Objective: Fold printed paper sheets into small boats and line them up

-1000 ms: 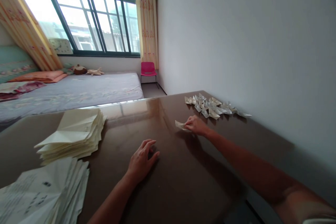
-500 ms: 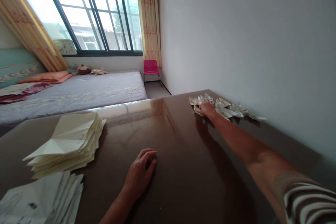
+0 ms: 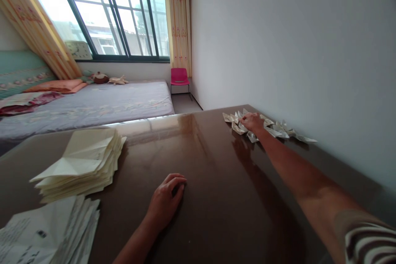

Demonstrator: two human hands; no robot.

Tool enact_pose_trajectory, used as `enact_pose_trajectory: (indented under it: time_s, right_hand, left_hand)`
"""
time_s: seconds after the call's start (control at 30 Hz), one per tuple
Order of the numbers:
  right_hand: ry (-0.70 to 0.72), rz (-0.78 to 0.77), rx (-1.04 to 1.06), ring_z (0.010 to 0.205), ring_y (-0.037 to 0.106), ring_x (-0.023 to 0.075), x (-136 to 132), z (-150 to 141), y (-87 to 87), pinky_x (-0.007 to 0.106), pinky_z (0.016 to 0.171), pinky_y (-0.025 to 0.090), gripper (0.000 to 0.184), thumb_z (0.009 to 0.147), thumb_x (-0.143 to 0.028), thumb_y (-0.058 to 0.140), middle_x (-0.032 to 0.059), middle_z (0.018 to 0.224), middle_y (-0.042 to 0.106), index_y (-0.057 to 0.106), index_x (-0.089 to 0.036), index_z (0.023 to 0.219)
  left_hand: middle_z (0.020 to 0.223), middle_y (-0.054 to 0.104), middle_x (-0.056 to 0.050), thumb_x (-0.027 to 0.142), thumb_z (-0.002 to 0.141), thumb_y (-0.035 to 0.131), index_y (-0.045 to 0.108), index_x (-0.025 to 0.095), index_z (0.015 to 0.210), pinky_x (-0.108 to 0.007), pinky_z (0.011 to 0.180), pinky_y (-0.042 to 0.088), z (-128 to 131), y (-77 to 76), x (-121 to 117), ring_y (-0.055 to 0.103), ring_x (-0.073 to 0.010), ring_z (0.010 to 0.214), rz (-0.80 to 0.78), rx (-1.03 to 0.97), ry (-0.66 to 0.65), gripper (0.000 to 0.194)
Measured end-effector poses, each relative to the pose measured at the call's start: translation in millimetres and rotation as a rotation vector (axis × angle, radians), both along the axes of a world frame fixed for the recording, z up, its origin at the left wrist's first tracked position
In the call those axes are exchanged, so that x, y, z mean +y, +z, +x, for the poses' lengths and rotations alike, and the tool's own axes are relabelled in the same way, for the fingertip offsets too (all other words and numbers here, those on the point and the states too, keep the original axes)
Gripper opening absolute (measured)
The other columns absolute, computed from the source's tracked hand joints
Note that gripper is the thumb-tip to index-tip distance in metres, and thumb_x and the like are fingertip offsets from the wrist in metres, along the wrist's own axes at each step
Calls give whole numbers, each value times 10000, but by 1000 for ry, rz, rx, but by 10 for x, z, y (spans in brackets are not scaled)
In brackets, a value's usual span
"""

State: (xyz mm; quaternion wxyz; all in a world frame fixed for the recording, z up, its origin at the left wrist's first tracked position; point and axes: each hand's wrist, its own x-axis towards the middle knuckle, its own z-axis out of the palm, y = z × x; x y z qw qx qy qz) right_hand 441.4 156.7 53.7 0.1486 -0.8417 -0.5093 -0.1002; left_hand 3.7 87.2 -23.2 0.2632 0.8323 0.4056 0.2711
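My right hand (image 3: 252, 121) reaches to the far right of the table. Its fingers are bent together down onto a folded paper boat (image 3: 240, 114) in a cluster of several others; the fingertips are partly hidden. One paper boat (image 3: 238, 128) lies just left of this hand, and another paper boat (image 3: 252, 136) sits below it. My left hand (image 3: 167, 198) rests on the bare tabletop, loosely curled with thumb against fingers, and nothing shows in it.
The glossy brown table (image 3: 198, 161) meets the white wall (image 3: 278, 41) on the right. At left lie a stack of cream paper (image 3: 80, 161) and a stack of printed white paper (image 3: 46, 231). Beyond are a bed (image 3: 133, 99) and a pink chair (image 3: 179, 76).
My right hand has shifted slightly right and up over the paper boats, uncovering boats at its left and below. My left hand stays on the table. The view has tilted slightly.
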Motion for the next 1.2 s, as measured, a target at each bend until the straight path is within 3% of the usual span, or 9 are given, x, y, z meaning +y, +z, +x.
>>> enact_pose_trajectory:
  time_s: [0.13,0.23,0.37,0.63,0.77,0.83,0.9,1.07,1.2]
  right_hand:
    - [92,93,17,1126,501,313,-300,-328,47,421,879,413,481,947,-388,256,167,1176,622,667,-149,1017]
    - [417,14,96,912,617,217,-590,-942,-236,298,794,464,347,891,-458,437,52,944,708,697,-227,888]
    - [887,20,284,971,616,219,-976,-1648,-710,348,867,477,299,900,-428,446,46,1015,704,685,-248,902]
    - [912,60,288,1069,580,271,-1034,-1683,-959,455,917,459,248,870,-400,472,40,1150,670,678,-287,950]
    - [907,71,274,1077,579,273,-1045,-1662,-975,457,923,458,251,868,-394,466,38,1159,668,674,-288,958]
    - [906,74,271,1081,577,277,-1047,-1671,-985,461,925,456,251,865,-391,466,39,1159,668,675,-288,958]
    - [908,74,271,1081,576,281,-1041,-1674,-994,465,926,455,256,866,-394,463,43,1155,669,678,-287,956]
    - [934,78,264,1065,577,272,-1030,-1653,-1015,460,933,450,252,866,-380,471,42,1154,669,676,-276,971]
    - [955,91,278,1062,574,263,-1041,-1648,-1011,448,935,446,264,870,-370,475,47,1161,667,679,-261,997]
  left_hand:
    - [1060,642,-26,307,900,451,670,245,940,-306,880,499,1,17,4,633,-168,951,12,-4,7,231]
    - [1041,656,-34,260,892,461,677,233,957,-302,892,491,9,78,-70,631,-164,955,21,10,13,227]
    - [1082,652,-55,202,891,424,677,208,1016,-300,917,483,60,231,-193,625,-159,978,50,213,-41,282]
    - [1121,676,-32,351,796,590,674,284,1077,-300,893,482,-270,905,-401,633,-217,1011,19,540,-80,301]
    - [1223,614,-124,406,884,478,611,198,1173,-366,946,437,-1050,1228,-381,569,-272,1123,107,697,401,380]
    - [1308,518,-239,472,865,508,510,90,1273,-438,959,413,-1388,1228,-334,500,-353,1196,75,777,714,559]
    - [1318,469,-303,578,816,533,422,16,1318,-475,954,405,-1584,1125,-293,484,-402,1199,-69,825,836,762]
    - [1225,552,-280,461,852,536,453,8,1261,-425,900,448,-1663,838,-248,555,-353,1133,-143,805,857,615]
    - [1068,651,-222,361,903,486,563,54,1127,-376,828,483,-1777,954,-303,637,-286,983,-125,757,853,388]
